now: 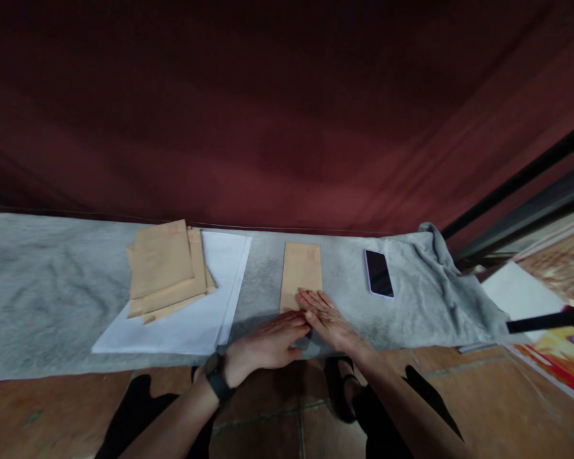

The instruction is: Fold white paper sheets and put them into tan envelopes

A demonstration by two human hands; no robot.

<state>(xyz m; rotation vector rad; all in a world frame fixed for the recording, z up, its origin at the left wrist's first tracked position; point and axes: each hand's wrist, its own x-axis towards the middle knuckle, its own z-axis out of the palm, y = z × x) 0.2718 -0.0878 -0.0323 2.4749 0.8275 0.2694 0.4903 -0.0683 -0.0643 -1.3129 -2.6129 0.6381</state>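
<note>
A brown paper envelope (300, 268) lies upright in front of me on the grey cloth, with a small reddish print near its top right corner. My right hand (326, 317) rests flat on its lower part, fingers stretched out. Beside it, my left hand (272, 341) lies with its fingers extended over the envelope's bottom edge, and the fingertips of both hands meet. The lower end of the envelope is hidden under the hands. A dark watch (217, 377) is on my left wrist.
Several brown envelopes (165, 261) are stacked askew on white paper sheets (224, 274) at left. A phone (379, 274) with a pale purple edge lies at right. The grey cloth (52, 287) bunches up at its right end. Behind hangs a dark red cloth (268, 140); tiled floor lies below.
</note>
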